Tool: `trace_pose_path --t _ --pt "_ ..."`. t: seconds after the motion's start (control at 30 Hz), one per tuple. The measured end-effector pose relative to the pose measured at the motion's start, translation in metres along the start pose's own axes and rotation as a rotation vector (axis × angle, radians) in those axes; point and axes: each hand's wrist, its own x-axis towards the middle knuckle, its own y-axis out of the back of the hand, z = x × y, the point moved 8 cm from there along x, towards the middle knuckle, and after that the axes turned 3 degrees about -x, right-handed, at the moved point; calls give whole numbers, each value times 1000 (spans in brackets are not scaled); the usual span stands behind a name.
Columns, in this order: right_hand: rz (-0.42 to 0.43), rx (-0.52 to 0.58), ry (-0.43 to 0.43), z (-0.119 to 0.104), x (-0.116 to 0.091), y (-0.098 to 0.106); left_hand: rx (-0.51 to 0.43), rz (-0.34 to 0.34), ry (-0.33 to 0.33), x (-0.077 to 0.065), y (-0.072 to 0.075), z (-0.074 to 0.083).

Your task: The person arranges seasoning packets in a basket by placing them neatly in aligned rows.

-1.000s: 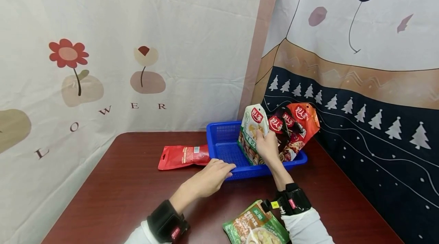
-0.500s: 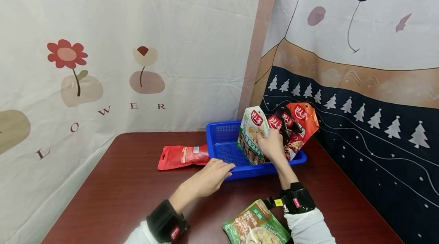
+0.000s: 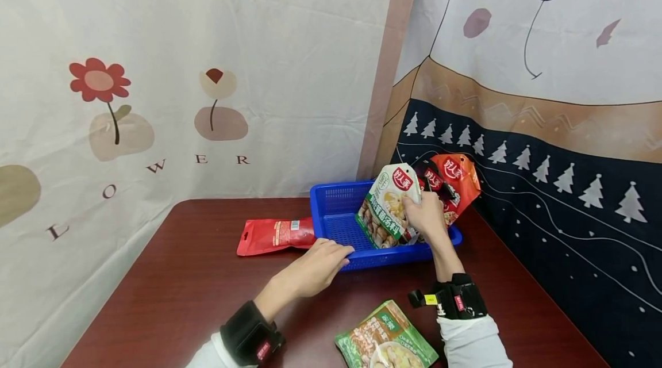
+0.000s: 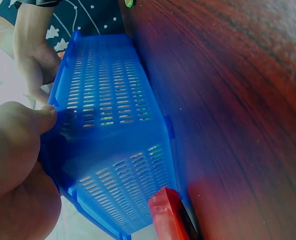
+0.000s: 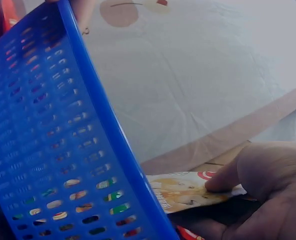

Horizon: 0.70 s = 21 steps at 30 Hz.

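Observation:
At the front left corner of a blue plastic basket (image 3: 393,257), my left hand (image 3: 318,267) grips the rim. The left wrist view shows its thumb (image 4: 47,119) on the outside of the basket wall. My right hand (image 3: 428,217) pinches the right edge of a white and green food pouch (image 3: 385,207), which stands tilted in the basket. Right behind that hand, a dark pouch (image 3: 433,177) and an orange-red pouch (image 3: 462,175) lean at the basket's right end. The right wrist view has the thumb on the white pouch's printed face; the other fingers are partly hidden.
A red packet (image 3: 276,237) lies flat on the dark red table (image 3: 170,305), against the basket's left side. Nearer the front lies a green and brown food packet (image 3: 388,339), between my forearms. Printed cloth hangs (image 3: 289,69) stand behind the table and along its right side.
My right hand has moved right, bringing the white pouch's top over to the right so that it covers more of the dark pouch. My left hand and the basket have stayed put.

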Motion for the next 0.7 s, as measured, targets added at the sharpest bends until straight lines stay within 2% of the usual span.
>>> trace_pose_path --t 0.1,0.3,0.7 --pt "37 -17 9 5 1 2 -5 3 0 0 1 0" --pt "95 -46 -26 19 7 -1 12 12 -12 0 1 2" --pt "75 -191 -61 20 4 4 10 6 -3 0 2 1"
